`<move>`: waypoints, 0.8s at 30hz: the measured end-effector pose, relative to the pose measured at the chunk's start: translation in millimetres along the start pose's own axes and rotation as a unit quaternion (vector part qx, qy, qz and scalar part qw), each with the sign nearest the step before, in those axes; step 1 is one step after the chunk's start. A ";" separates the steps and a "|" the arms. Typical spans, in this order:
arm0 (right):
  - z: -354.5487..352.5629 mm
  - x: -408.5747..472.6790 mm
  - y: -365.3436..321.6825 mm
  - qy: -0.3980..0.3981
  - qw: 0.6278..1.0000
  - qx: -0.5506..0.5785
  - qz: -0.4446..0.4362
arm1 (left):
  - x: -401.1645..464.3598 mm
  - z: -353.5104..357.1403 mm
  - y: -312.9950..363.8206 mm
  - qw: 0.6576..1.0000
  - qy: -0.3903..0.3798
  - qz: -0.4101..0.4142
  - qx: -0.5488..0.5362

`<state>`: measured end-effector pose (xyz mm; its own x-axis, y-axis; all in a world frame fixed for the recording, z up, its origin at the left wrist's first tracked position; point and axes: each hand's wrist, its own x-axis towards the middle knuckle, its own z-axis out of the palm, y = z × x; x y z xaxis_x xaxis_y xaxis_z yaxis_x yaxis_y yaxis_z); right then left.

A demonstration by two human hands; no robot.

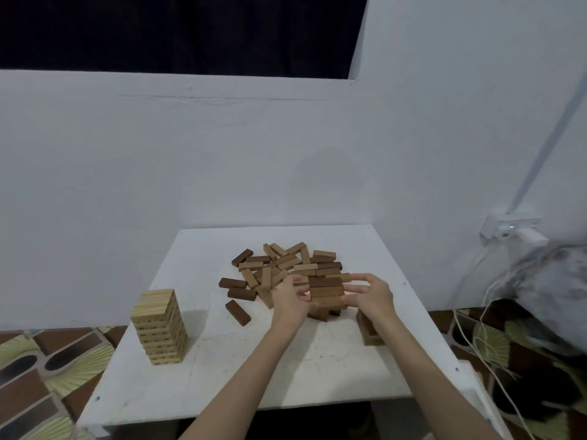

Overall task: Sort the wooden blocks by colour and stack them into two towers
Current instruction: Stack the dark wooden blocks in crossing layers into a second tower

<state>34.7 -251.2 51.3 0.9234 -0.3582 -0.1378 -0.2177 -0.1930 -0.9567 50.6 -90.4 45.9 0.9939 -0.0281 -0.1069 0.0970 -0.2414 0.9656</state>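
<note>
1. Both forearms reach up from the bottom edge to the middle of the white surface (222,369).
2. Left hand (290,300) and right hand (370,295) press in from either side on a row of brown blocks (327,292), each grip curled against the block ends.
3. Behind them lies a loose pile of blocks (286,266).
4. At lower left stands a tall pale tower (158,327).
5. Under the right wrist a short brown stack (371,335) shows.

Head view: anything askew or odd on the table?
Light tower stands straight. Odd part: the loose pile mixes light and dark blocks, unsorted. Both hands, left hand and right hand, hold a brown stack; a second short stack sits half hidden under the right wrist.
</note>
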 end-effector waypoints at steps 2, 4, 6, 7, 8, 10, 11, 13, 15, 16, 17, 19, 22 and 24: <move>-17.7 2.1 1.5 0.006 1.000 -0.002 0.001 | -0.3 16.7 6.9 1.000 -0.009 0.001 -0.007; -34.4 4.4 4.8 0.013 1.000 -0.005 0.007 | -1.8 31.9 12.5 1.000 -0.016 0.000 -0.005; -51.4 6.9 8.9 0.018 1.000 -0.001 0.017 | -3.3 48.2 14.9 0.999 -0.034 -0.005 -0.012; -58.3 7.5 10.6 0.017 1.000 0.002 0.023 | -4.9 54.7 15.8 0.999 -0.043 -0.013 -0.021; -65.0 8.0 12.7 0.018 0.999 0.005 0.029 | -7.1 61.3 16.6 0.998 -0.047 -0.014 -0.025; -76.6 7.3 15.9 0.021 0.999 0.007 0.036 | -8.5 74.2 14.7 0.998 -0.050 -0.022 -0.024; -81.8 6.0 17.1 0.022 0.999 0.009 0.038 | -9.6 80.0 14.0 0.998 -0.055 -0.026 -0.026; -89.6 4.7 19.3 0.023 0.999 0.018 0.042 | -13.2 87.8 14.5 0.998 -0.055 -0.024 -0.021; -96.1 4.7 22.0 0.021 0.998 0.017 0.051 | -15.7 93.4 14.8 0.998 -0.054 -0.023 -0.021; -98.3 4.7 23.4 0.019 0.998 0.015 0.057 | -15.9 96.3 13.6 0.998 -0.052 -0.022 -0.024; -100.3 5.2 25.0 0.017 0.998 0.012 0.061 | -17.4 98.0 14.1 0.998 -0.052 -0.025 -0.024; -102.4 5.2 27.7 0.014 0.997 0.008 0.070 | -20.0 100.4 13.8 0.998 -0.055 -0.027 -0.015; -103.0 5.3 31.7 0.013 0.997 0.008 0.076 | -22.1 104.1 11.2 0.998 -0.060 -0.030 -0.003; -103.0 6.1 34.0 0.017 0.997 0.014 0.078 | -24.0 105.1 10.7 0.998 -0.061 -0.025 0.008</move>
<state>0.4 -354.0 44.4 0.8679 -0.4124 -0.2769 -0.3480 -0.1072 -0.9313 22.2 -194.2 33.9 0.9740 -0.1332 -0.1834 0.1442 -0.2601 0.9547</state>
